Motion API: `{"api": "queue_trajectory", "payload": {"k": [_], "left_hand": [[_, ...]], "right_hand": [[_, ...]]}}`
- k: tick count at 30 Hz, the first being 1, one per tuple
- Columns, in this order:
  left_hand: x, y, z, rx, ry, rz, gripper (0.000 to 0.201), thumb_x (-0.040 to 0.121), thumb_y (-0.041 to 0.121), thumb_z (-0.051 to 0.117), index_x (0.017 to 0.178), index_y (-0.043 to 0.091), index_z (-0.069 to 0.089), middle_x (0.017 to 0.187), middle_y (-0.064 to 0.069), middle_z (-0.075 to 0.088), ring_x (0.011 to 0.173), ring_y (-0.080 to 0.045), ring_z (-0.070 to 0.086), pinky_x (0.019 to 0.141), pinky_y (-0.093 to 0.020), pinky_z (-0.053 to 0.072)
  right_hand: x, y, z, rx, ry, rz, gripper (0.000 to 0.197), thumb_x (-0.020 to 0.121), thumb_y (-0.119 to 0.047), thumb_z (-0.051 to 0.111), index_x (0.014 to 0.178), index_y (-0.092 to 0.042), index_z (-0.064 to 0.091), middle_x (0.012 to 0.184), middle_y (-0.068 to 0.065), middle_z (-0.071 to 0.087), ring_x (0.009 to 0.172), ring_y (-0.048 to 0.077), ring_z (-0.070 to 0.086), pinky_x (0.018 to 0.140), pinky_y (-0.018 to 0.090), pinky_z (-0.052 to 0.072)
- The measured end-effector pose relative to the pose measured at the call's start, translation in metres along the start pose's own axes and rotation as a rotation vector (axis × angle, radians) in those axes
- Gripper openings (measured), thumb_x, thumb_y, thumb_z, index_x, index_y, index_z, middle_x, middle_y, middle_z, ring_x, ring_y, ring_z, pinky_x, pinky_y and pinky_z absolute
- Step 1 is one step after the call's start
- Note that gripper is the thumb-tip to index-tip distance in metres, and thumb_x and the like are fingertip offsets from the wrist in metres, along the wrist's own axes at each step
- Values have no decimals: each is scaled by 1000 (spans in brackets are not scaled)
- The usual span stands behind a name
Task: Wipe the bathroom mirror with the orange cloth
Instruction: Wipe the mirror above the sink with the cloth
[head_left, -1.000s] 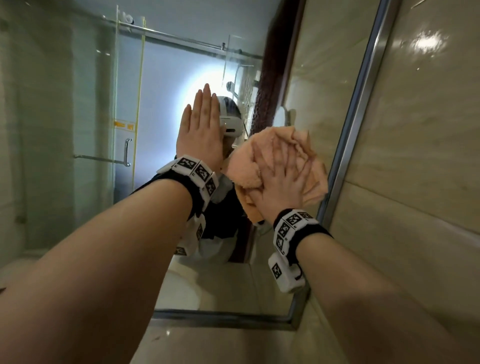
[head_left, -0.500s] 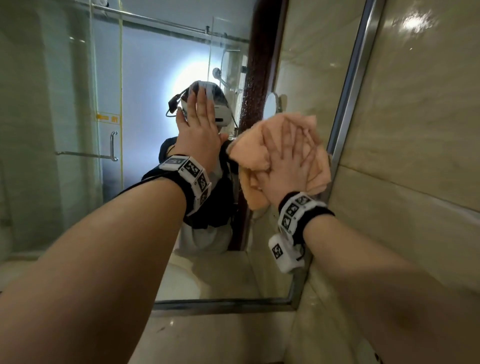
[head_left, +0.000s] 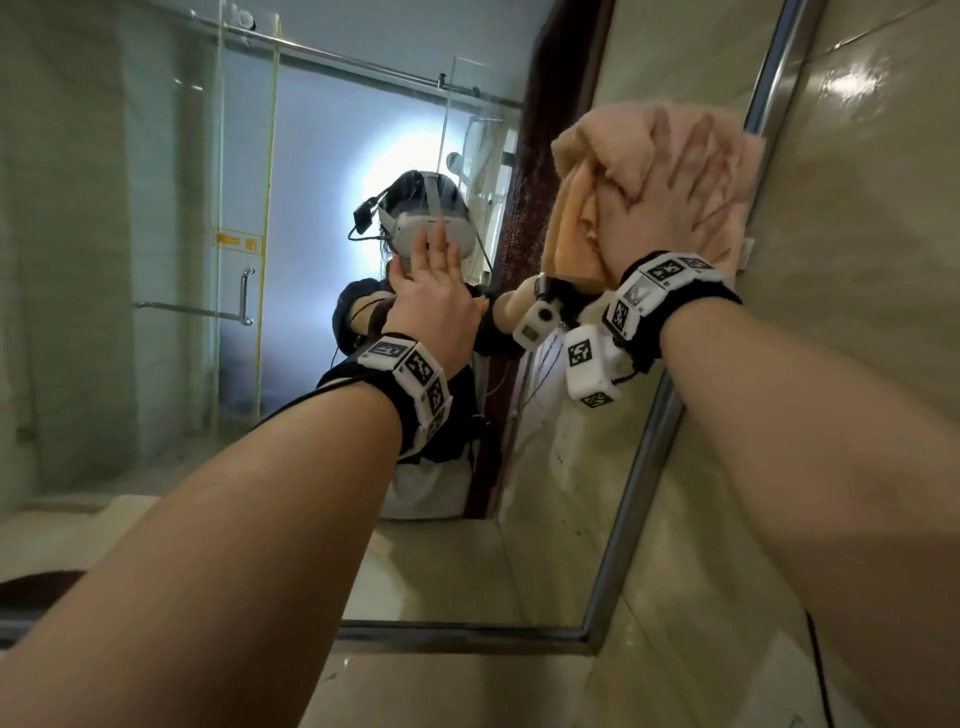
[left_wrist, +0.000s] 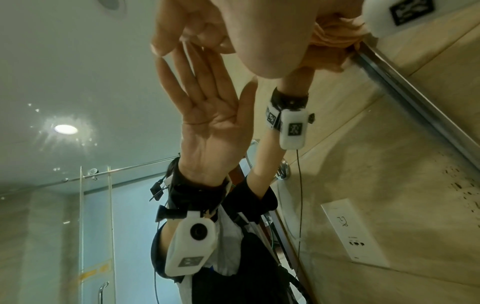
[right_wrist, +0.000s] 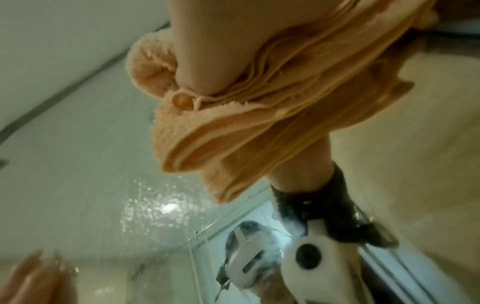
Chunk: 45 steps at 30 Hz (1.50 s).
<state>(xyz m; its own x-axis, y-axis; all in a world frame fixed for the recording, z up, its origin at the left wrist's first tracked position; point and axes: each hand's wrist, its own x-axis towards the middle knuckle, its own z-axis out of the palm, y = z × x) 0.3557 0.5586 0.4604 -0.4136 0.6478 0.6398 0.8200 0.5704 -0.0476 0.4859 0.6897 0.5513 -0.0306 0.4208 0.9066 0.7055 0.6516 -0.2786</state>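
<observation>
The mirror (head_left: 311, 156) fills the left and middle of the head view, edged by a metal frame (head_left: 639, 467). My right hand (head_left: 670, 208) lies with spread, straight fingers on the bunched orange cloth (head_left: 587, 171) and presses it to the glass high up, against the right frame. In the right wrist view the cloth (right_wrist: 233, 133) bulges in folds under my right hand (right_wrist: 207, 51). My left hand (head_left: 436, 301) rests flat on the glass lower down, left of the cloth. The left wrist view shows the left hand (left_wrist: 187, 37) meeting its own reflection in the mirror (left_wrist: 64, 82).
A glossy beige tile wall (head_left: 857, 312) runs along the right of the frame. The frame's bottom bar (head_left: 467, 636) sits above a tiled ledge (head_left: 441, 686). The glass reflects a person with a headset, a glass shower door and a wall socket.
My right hand has slid the cloth up and to the right, close to the mirror's right frame. The left hand stays flat on the glass.
</observation>
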Motion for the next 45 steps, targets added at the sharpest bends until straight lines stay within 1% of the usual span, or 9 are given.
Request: {"api": "queue_trajectory", "payload": {"k": [8,11,14,17,29,34,37,41,45], "left_hand": [[-8,-6,6,57,99,35,68,102,43,11,148,-6,-2,156,-28,-5,146,-39,2,109,-57,26],[-12,-10,10,11,145,45,67,102,43,13,150,1,-5,158,-19,-9,148,-32,-2,113,-54,20],[-19,-15,18,-53,195,54,66,101,43,16,151,7,-8,159,-12,-12,148,-27,-7,119,-50,8],[-28,-11,28,-47,191,48,70,100,46,17,151,8,-10,159,-11,-15,147,-29,-10,119,-52,4],[-58,5,51,-84,101,-8,76,98,49,24,151,5,-7,158,-16,-16,145,-41,-10,115,-58,12],[-66,9,65,-109,105,-6,75,99,48,24,151,5,-9,158,-15,-15,145,-40,-9,115,-59,11],[-72,7,75,-105,103,10,73,99,48,22,150,5,-10,158,-14,-16,145,-40,-9,115,-60,11],[-72,6,80,-102,127,27,75,99,49,22,150,4,-8,158,-17,-14,145,-42,-8,114,-62,11],[-70,3,78,-93,109,50,70,101,43,22,150,2,-5,158,-18,-12,144,-44,-5,113,-63,13]], "right_hand": [[-34,13,16,-14,47,24,81,84,-65,37,151,-33,3,160,3,-3,147,26,-4,117,50,-2],[-59,21,25,-3,50,30,83,84,-64,39,151,-31,4,160,3,-2,147,26,-3,117,48,-4],[-91,31,37,-2,15,37,84,83,-62,41,151,-30,3,160,4,-4,147,26,-5,116,48,-6],[-125,45,47,-14,-30,37,85,83,-60,41,151,-31,-1,160,5,-6,146,27,-7,116,48,-7],[-211,66,64,-24,-127,81,89,82,-56,47,151,-27,-2,159,10,-3,146,30,-3,117,47,-4],[-247,75,75,-32,-182,100,89,79,-63,35,151,-26,-3,159,14,-3,146,32,-2,115,48,-4],[-266,82,79,-48,-221,79,88,80,-60,33,148,-27,-12,158,16,-2,145,34,-2,116,52,0],[-277,78,81,-10,-251,111,87,79,-56,29,146,-26,-17,158,17,-5,145,35,-6,116,54,-2],[-260,64,78,-5,-264,93,85,79,-53,27,145,-24,-17,157,19,-8,144,37,-11,115,56,-5]]}}
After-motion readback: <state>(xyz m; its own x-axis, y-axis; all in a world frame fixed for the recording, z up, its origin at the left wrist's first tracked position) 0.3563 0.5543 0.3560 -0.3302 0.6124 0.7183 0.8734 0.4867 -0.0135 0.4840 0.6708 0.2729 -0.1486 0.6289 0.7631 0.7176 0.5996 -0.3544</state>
